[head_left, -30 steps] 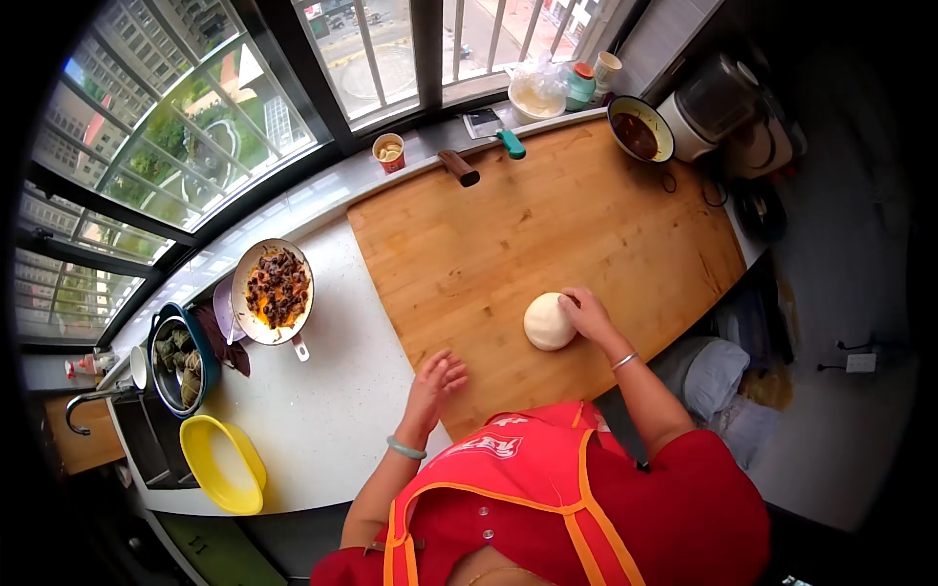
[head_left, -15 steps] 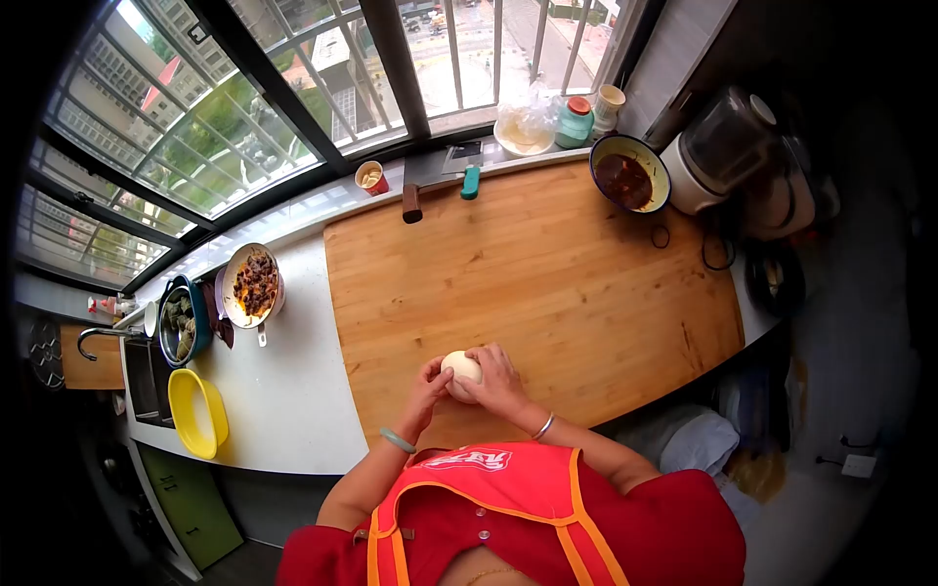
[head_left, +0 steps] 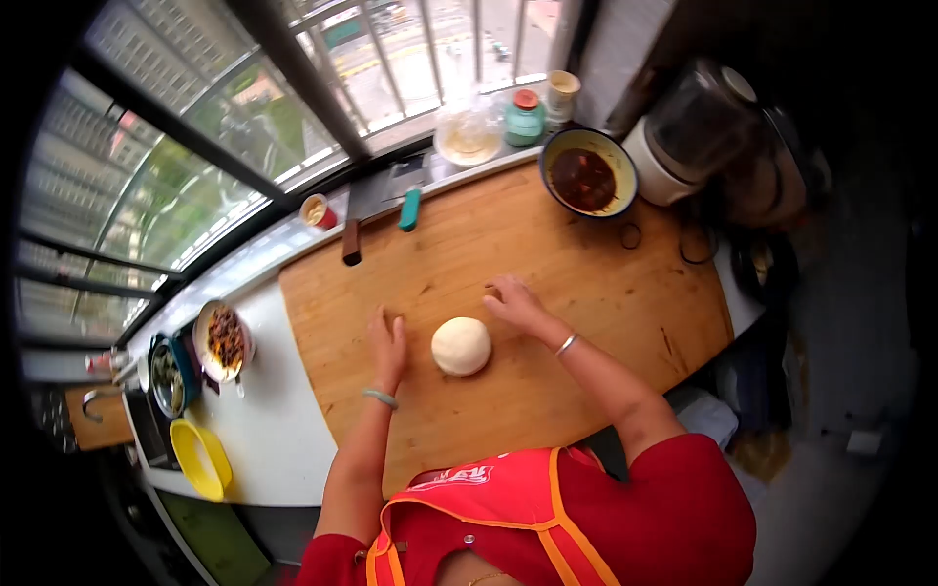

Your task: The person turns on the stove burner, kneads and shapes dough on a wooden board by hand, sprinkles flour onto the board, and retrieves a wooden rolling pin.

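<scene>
A smooth, round ball of pale dough (head_left: 461, 346) rests on the large wooden board (head_left: 547, 410). To its left, my left hand (head_left: 389, 349) is apart from the dough, holding nothing, fingers pointing away from me. My right hand (head_left: 515, 301) is off the dough's upper right side, fingers apart and also bare of anything. Neither hand touches the dough. A green bangle sits on my left wrist and a silver one on my right.
Along the board's far edge lie a brown-handled cleaver (head_left: 352, 242) and a green-handled scraper (head_left: 410, 210). A bowl of dark red sauce (head_left: 623, 156) stands at the far right by a blender (head_left: 684, 127). A bowl of chopped filling (head_left: 244, 344) and a yellow basin (head_left: 217, 454) are left.
Both hands have let go of the dough ball and spread to either side. The dough now lies on the board, farther from my body. The camera view has turned and shifted.
</scene>
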`<state>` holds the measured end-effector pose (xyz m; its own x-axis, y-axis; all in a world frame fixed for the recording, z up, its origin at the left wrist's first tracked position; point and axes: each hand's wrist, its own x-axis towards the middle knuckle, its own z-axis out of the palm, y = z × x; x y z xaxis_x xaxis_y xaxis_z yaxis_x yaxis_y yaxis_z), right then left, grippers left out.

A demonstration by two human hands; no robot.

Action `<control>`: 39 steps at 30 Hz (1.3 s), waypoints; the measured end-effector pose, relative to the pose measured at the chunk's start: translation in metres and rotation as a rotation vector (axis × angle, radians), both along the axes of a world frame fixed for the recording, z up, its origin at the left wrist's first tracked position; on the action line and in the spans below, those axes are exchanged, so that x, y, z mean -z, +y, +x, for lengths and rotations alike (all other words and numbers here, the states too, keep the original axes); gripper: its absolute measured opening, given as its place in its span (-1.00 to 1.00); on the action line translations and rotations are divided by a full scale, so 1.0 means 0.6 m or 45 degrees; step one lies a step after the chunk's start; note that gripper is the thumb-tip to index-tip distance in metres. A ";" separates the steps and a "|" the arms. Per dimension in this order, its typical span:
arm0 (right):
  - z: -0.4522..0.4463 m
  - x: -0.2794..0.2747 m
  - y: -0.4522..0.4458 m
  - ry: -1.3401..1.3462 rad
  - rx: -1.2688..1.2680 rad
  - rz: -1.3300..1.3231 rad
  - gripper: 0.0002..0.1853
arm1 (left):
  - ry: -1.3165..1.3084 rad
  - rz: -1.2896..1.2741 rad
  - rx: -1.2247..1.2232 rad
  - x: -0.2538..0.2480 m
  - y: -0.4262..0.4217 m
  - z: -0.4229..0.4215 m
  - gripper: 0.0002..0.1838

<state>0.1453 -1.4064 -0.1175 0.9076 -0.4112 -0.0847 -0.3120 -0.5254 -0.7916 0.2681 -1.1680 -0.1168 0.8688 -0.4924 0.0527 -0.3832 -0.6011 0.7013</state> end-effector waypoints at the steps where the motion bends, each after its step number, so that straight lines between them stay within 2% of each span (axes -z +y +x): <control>1: 0.004 0.021 -0.005 -0.069 -0.006 0.024 -0.74 | -0.105 0.066 -0.004 0.013 -0.009 0.018 -0.58; 4: 0.021 0.034 -0.006 -0.086 0.103 0.068 -0.83 | -0.453 0.363 0.029 0.007 -0.031 0.006 -0.56; 5: 0.026 -0.001 -0.009 -0.041 0.092 0.141 -0.83 | -0.459 0.340 0.051 0.018 -0.027 0.009 -0.56; 8: 0.048 0.016 -0.024 -0.066 0.032 0.117 -0.79 | -0.425 0.377 0.079 0.028 -0.021 0.014 -0.56; 10: 0.094 0.020 -0.045 0.118 0.030 0.308 -0.77 | -0.413 0.426 -0.018 0.030 -0.013 0.023 -0.56; 13: 0.179 0.035 -0.106 -0.255 0.120 0.218 -0.77 | -0.419 0.401 -0.020 0.049 -0.008 0.027 -0.55; 14: 0.208 0.004 -0.130 -0.240 0.219 0.285 -0.78 | -0.426 0.414 -0.016 0.048 -0.006 0.028 -0.54; 15: 0.239 -0.006 -0.160 -0.422 0.273 0.258 -0.81 | -0.426 0.419 -0.033 0.038 -0.010 0.026 -0.53; 16: 0.264 -0.025 -0.188 -0.424 0.329 0.255 -0.83 | -0.418 0.415 -0.026 0.030 -0.014 0.023 -0.53; 17: 0.291 -0.033 -0.212 -0.464 0.416 0.134 -0.82 | -0.418 0.427 -0.087 0.025 -0.013 0.023 -0.53; 19: 0.346 -0.011 -0.271 -0.497 0.484 -0.150 -0.80 | -0.372 0.390 -0.021 0.021 -0.016 0.024 -0.52; 20: 0.367 -0.011 -0.292 -0.366 0.492 -0.178 -0.76 | -0.373 0.394 -0.055 0.020 -0.015 0.024 -0.52; 21: 0.383 -0.008 -0.304 -0.396 0.536 -0.299 -0.70 | -0.359 0.390 -0.034 0.019 -0.014 0.025 -0.52; 22: 0.399 -0.012 -0.316 -0.284 0.581 -0.478 -0.55 | -0.344 0.386 -0.009 0.018 -0.014 0.026 -0.52; 24: 0.424 -0.021 -0.311 -0.207 0.700 -0.837 -0.44 | -0.324 0.400 -0.037 0.016 -0.014 0.028 -0.52; 25: 0.431 -0.037 -0.302 -0.216 0.680 -0.833 -0.44 | -0.335 0.407 -0.024 0.017 -0.013 0.028 -0.52; 27: 0.437 -0.058 -0.285 0.231 0.418 -0.792 -0.36 | -0.342 0.415 -0.013 0.019 -0.011 0.028 -0.51; 28: 0.440 -0.052 -0.284 0.231 0.414 -0.794 -0.36 | -0.340 0.414 -0.017 0.018 -0.011 0.027 -0.51; 30: 0.444 -0.023 -0.287 0.437 0.256 -0.872 -0.45 | -0.305 0.353 -0.016 0.015 -0.013 0.026 -0.52; 31: 0.443 -0.004 -0.292 0.330 0.287 -0.903 -0.61 | -0.304 0.348 -0.016 0.015 -0.014 0.026 -0.52; 32: 0.444 0.011 -0.304 0.330 0.287 -0.906 -0.61 | -0.296 0.351 -0.021 0.015 -0.014 0.025 -0.52; 34: 0.445 0.019 -0.320 0.351 0.234 -0.755 -0.74 | -0.292 0.354 -0.021 0.014 -0.014 0.026 -0.52; 35: 0.443 0.023 -0.328 0.285 0.231 -0.794 -0.82 | -0.298 0.363 -0.028 0.014 -0.013 0.025 -0.52; 36: 0.437 0.015 -0.338 0.290 0.238 -0.794 -0.82 | -0.302 0.369 -0.033 0.014 -0.014 0.023 -0.52; 39: 0.407 -0.049 -0.375 -0.039 0.247 -0.783 -0.82 | -0.281 0.325 -0.022 0.019 -0.012 0.025 -0.53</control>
<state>0.3893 -1.6312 -0.0879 0.8100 -0.5337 0.2431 -0.4293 -0.8220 -0.3742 0.2833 -1.1752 -0.1279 0.8586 -0.4990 0.1177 -0.4972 -0.7544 0.4287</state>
